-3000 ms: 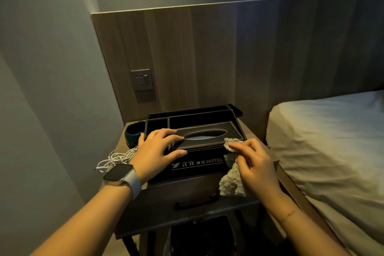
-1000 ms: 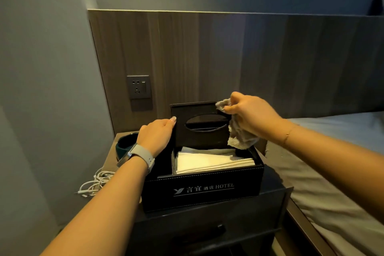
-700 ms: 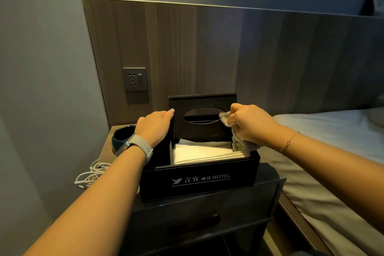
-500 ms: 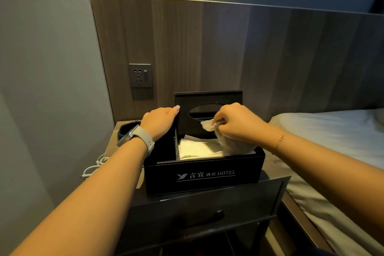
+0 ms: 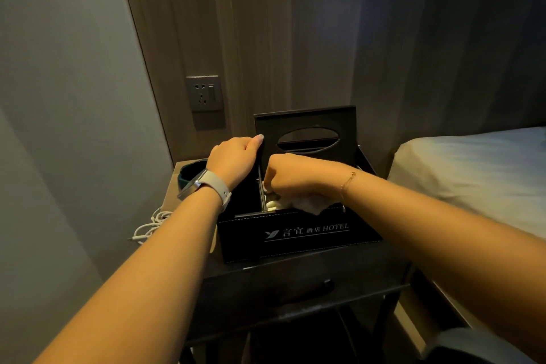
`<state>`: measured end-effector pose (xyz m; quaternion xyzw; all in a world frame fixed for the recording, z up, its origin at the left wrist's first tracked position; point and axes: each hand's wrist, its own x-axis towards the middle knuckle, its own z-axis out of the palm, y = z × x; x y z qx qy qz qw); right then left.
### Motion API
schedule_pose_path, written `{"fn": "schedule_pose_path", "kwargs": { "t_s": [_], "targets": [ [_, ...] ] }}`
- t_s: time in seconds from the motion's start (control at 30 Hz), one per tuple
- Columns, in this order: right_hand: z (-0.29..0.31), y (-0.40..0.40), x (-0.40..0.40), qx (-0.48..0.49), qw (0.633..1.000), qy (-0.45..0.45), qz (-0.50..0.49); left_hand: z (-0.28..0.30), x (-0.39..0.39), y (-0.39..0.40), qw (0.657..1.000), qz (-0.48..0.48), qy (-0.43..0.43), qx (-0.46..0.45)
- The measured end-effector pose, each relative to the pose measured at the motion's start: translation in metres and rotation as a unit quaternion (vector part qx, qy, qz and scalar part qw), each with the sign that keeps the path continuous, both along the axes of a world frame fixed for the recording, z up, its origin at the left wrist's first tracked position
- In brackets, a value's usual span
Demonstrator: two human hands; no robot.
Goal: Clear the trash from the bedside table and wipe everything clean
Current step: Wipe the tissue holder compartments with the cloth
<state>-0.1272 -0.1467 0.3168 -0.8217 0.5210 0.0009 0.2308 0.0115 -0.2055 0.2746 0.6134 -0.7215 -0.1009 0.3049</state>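
Wiping inside black leatherette tissue box (image 5: 298, 235), frame centre.
Left hand (image 5: 233, 161) gripping upright lid (image 5: 307, 130); right hand (image 5: 291, 176) clutching nubby white cloth (image 5: 307, 204).

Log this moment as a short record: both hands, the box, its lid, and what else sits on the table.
left hand: grips the left edge of the lid
right hand: clutches the white cloth inside the tissue box
tissue box: black, on the bedside table
lid: raised upright
also on table: dark cup, white cable
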Motion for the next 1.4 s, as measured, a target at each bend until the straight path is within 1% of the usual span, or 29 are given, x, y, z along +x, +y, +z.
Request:
{"fn": "schedule_pose_path", "kwargs": {
  "t_s": [0.1, 0.13, 0.17, 0.2, 0.3, 0.33, 0.43, 0.5, 0.57, 0.6, 0.67, 0.7, 0.77, 0.83, 0.9, 0.93, 1.0, 1.07, 1.1, 1.13, 1.2, 1.23, 1.3, 1.37, 1.4],
  "targets": [
    [0.011, 0.016, -0.013, 0.074, 0.996, -0.007, 0.043, 0.0, 0.0, 0.001, 1.0, 0.0, 0.01, -0.006],
    [0.015, 0.021, -0.015, 0.081, 0.995, 0.006, 0.059, 0.0, 0.0, 0.002, 1.0, 0.002, 0.011, -0.008],
    [0.018, 0.023, -0.017, 0.074, 0.995, 0.014, 0.069, -0.001, 0.0, 0.002, 1.0, 0.003, 0.012, -0.011],
    [0.023, 0.022, -0.018, 0.047, 0.996, 0.019, 0.074, -0.001, 0.0, 0.002, 1.0, 0.002, 0.011, -0.013],
    [0.032, 0.013, -0.013, -0.082, 0.993, 0.058, 0.066, -0.003, 0.002, 0.001, 1.0, -0.002, 0.012, -0.021],
    [0.032, 0.014, -0.006, -0.107, 0.989, 0.076, 0.061, -0.004, 0.003, 0.0, 1.0, -0.002, 0.016, -0.02],
    [0.018, 0.009, 0.015, -0.125, 0.986, 0.106, 0.042, -0.005, 0.004, -0.002, 0.999, -0.01, 0.034, -0.008],
    [0.017, 0.009, 0.016, -0.121, 0.985, 0.109, 0.052, -0.004, 0.003, -0.002, 0.999, -0.011, 0.036, -0.004],
    [0.018, 0.019, 0.007, -0.106, 0.984, 0.111, 0.086, -0.002, 0.0, -0.001, 1.0, -0.004, 0.031, 0.005],
    [0.018, 0.026, 0.003, -0.101, 0.98, 0.127, 0.111, -0.001, -0.001, 0.001, 0.999, 0.001, 0.03, 0.01],
    [0.017, 0.038, -0.002, -0.126, 0.963, 0.171, 0.167, 0.0, -0.002, 0.002, 0.999, 0.004, 0.032, 0.01],
    [0.017, 0.039, -0.005, -0.133, 0.958, 0.181, 0.179, -0.001, -0.002, 0.002, 0.999, 0.006, 0.032, 0.011],
    [0.027, 0.041, -0.012, -0.121, 0.969, 0.147, 0.16, -0.001, -0.002, 0.003, 0.999, 0.008, 0.032, 0.016],
    [0.038, 0.036, -0.023, -0.135, 0.98, 0.093, 0.111, -0.001, -0.003, 0.003, 0.999, 0.007, 0.032, 0.009],
    [0.035, 0.031, -0.024, -0.17, 0.979, 0.095, 0.064, 0.0, -0.003, 0.003, 0.999, 0.011, 0.033, 0.007],
    [0.026, 0.03, -0.02, -0.189, 0.974, 0.109, 0.055, 0.0, -0.003, 0.003, 0.999, 0.012, 0.034, 0.009],
    [-0.001, 0.041, -0.003, -0.235, 0.958, 0.149, 0.073, 0.0, -0.003, 0.004, 0.999, 0.013, 0.033, 0.007],
    [-0.02, 0.061, 0.007, -0.313, 0.927, 0.178, 0.103, 0.0, -0.003, 0.005, 0.999, 0.012, 0.031, 0.0],
    [-0.025, 0.068, 0.005, -0.334, 0.917, 0.183, 0.116, -0.001, -0.003, 0.005, 0.999, 0.011, 0.032, 0.0],
    [-0.026, 0.071, -0.001, -0.337, 0.916, 0.177, 0.124, -0.001, -0.003, 0.006, 0.999, 0.01, 0.032, 0.0],
    [-0.019, 0.069, -0.019, -0.313, 0.933, 0.135, 0.12, 0.001, -0.003, 0.008, 1.0, 0.009, 0.028, 0.004],
    [-0.012, 0.068, -0.025, -0.302, 0.941, 0.107, 0.106, 0.001, -0.002, 0.007, 1.0, 0.007, 0.028, 0.008],
    [-0.006, 0.061, -0.025, -0.31, 0.946, 0.062, 0.074, 0.002, -0.002, 0.008, 1.0, 0.004, 0.026, 0.01],
    [-0.013, 0.058, -0.011, -0.324, 0.941, 0.077, 0.061, 0.002, -0.003, 0.01, 1.0, 0.007, 0.016, 0.004],
    [-0.019, 0.06, -0.004, -0.327, 0.938, 0.092, 0.072, 0.003, -0.003, 0.012, 1.0, 0.007, 0.011, 0.001]
  ]
}}
